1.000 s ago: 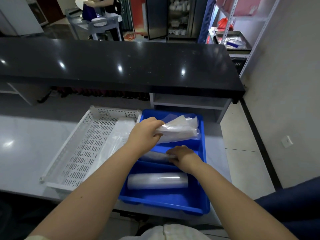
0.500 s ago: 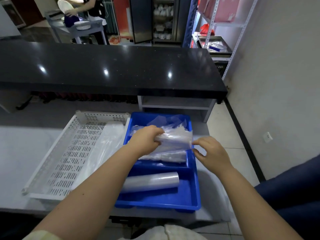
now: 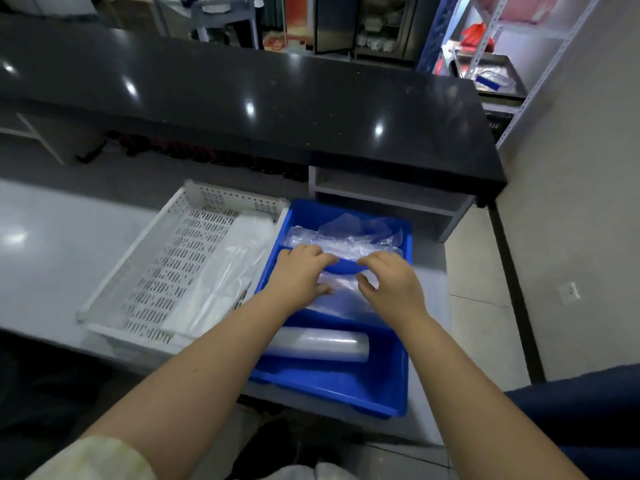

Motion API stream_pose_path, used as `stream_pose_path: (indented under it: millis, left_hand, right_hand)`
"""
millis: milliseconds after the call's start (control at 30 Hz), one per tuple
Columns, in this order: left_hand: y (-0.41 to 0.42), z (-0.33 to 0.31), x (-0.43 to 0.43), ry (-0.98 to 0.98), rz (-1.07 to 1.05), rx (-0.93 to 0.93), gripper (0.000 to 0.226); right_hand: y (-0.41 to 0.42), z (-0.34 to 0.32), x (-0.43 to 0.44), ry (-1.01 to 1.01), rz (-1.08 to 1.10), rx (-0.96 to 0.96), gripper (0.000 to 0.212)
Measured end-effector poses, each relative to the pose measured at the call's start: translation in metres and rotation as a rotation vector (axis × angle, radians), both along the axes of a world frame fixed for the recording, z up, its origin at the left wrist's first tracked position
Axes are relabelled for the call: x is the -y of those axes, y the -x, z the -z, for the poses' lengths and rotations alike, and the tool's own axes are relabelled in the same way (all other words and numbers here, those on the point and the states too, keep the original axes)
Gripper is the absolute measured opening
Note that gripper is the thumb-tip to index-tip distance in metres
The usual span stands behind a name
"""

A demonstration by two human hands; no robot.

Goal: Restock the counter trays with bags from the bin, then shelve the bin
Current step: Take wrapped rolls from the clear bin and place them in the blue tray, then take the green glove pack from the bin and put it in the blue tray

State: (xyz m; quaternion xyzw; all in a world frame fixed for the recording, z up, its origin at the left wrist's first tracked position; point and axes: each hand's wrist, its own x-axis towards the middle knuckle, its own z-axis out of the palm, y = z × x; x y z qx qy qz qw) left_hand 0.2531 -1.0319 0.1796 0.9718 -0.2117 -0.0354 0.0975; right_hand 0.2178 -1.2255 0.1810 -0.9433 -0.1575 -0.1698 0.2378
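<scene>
A blue divided tray (image 3: 398,393) sits at the counter's right end. Its far compartment holds a loose bundle of clear bags (image 3: 346,237). A roll of clear bags (image 3: 322,344) lies in the near compartment. My left hand (image 3: 299,277) and my right hand (image 3: 393,287) hover side by side over the middle compartment. Their fingers are curled and apart, and they touch the flat clear bags (image 3: 341,289) there without closing on them. Left of the blue tray stands a white perforated tray (image 3: 156,271) with clear bags (image 3: 235,268) lying along its right side.
A raised black countertop (image 3: 277,109) runs behind the trays, with an open grey shelf (image 3: 388,199) under it. A metal rack (image 3: 498,81) stands far right by the wall. Tiled floor (image 3: 481,306) lies to the right of the counter end.
My left hand has let go of the bag bundle, which now lies in the far compartment. Both hands have come together over the middle compartment. The view has tilted down and closer.
</scene>
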Motion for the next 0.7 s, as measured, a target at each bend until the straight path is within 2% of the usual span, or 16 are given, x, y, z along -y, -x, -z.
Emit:
stream_pose_path:
  millis: [167, 300, 433, 600, 700]
  left_hand:
    - [0.009, -0.03, -0.064, 0.014, -0.205, 0.146, 0.048]
    - [0.033, -0.048, -0.152, 0.019, -0.396, 0.196, 0.042]
    - [0.074, -0.053, -0.264, 0.04, -0.609, 0.255, 0.04]
    - [0.158, -0.036, -0.462, 0.033, -0.923, 0.278, 0.039]
    - [0.194, -0.03, -0.533, 0.002, -1.003, 0.289, 0.038]
  right_hand:
    - [-0.027, -0.023, -0.067, 0.023, -0.127, 0.057, 0.023]
    - [-0.034, -0.044, -0.163, 0.011, -0.298, 0.097, 0.023]
    - [-0.028, -0.052, -0.287, -0.002, -0.494, 0.147, 0.023]
    - [0.018, -0.04, -0.503, -0.054, -0.741, 0.136, 0.025]
    - [0.037, -0.031, -0.584, -0.048, -0.807, 0.107, 0.02]
